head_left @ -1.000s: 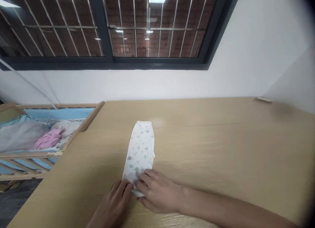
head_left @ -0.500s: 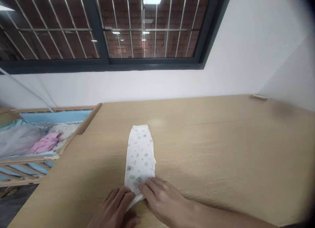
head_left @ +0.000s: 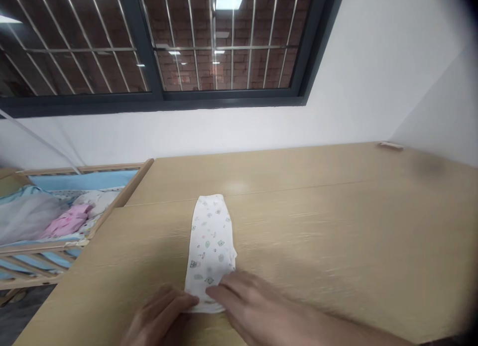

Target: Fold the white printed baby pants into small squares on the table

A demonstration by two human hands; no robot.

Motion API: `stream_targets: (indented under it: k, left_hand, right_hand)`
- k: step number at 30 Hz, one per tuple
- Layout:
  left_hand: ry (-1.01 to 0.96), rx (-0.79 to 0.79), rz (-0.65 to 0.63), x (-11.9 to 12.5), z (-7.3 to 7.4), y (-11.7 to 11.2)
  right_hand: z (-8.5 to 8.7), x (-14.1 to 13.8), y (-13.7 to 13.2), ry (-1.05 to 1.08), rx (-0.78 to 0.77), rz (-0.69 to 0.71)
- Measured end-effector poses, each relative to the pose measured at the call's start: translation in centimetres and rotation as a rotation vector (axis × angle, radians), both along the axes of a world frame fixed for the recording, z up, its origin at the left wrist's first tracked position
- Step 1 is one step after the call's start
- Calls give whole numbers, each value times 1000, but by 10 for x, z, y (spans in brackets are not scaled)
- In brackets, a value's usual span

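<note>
A white baby garment (head_left: 211, 236) with small green and brown prints, apparently folded baby pants, lies flat and lengthwise on the wooden table. Its narrower end points away from me. My left hand (head_left: 159, 313) is at the near left corner, thumb and fingers closed on the hem. On the near right part, my right hand (head_left: 248, 296) lies over the cloth with its fingers together and fingertips gripping it near the bottom edge. Both hands are slightly smeared by motion, and the undersides of the fingers are hidden.
The wide wooden tabletop (head_left: 317, 226) reaches the white wall (head_left: 231, 129) below a barred window (head_left: 224, 94). At the left stands a wooden crib (head_left: 123, 194) with blue lining, holding a pink cloth (head_left: 70, 219). A small flat piece (head_left: 390, 145) lies at the far right corner.
The near hem, earlier slanted and raised at the left, now lies straighter across the table. My left hand has moved slightly left and down. The view has shifted a little.
</note>
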State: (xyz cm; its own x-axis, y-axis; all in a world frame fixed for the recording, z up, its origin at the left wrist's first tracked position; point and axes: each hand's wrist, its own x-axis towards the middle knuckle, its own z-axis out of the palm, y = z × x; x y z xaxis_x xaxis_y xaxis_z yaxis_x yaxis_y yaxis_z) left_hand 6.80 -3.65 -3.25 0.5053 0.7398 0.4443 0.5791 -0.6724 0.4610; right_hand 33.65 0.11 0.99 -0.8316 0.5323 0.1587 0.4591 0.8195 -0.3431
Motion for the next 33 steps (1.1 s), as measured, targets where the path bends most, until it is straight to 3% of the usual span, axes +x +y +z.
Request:
stream_targets:
  k: [3,5,10,12,14,18,21,24,26,28,30,33]
  left_hand:
    - [-10,-141,70,-2,13,24]
    - [-19,-171,154,0,24,54]
    - [27,-232,405,13,43,145]
    - [66,-241,444,20,38,176]
    - [106,-229,473,27,28,202]
    - [199,-195,526,35,11,231]
    - [267,-129,547,40,8,228]
    - [326,-43,536,50,4,193]
    - [382,8,479,60,-7,157]
    - [511,163,425,69,-23,120]
    - [584,214,372,74,-40,92]
    - [600,190,302,73,-58,72]
  right_hand:
    - [22,3,28,104,-228,-67]
    - [26,0,57,171,-283,-121]
    - [2,-18,151,292,-259,-234]
    - [-13,-26,187,330,-309,-302]
    - [-29,-34,216,370,-291,-462]
    - [-53,-42,249,358,-245,-559]
    - [-60,-43,252,335,-213,-565]
    - [-54,-42,234,330,-94,-501]
    - [-47,-43,212,292,16,-338]
    - [-40,-47,186,211,50,-107]
    - [-39,-52,161,131,-20,98]
    - [-47,-59,140,66,-173,278]
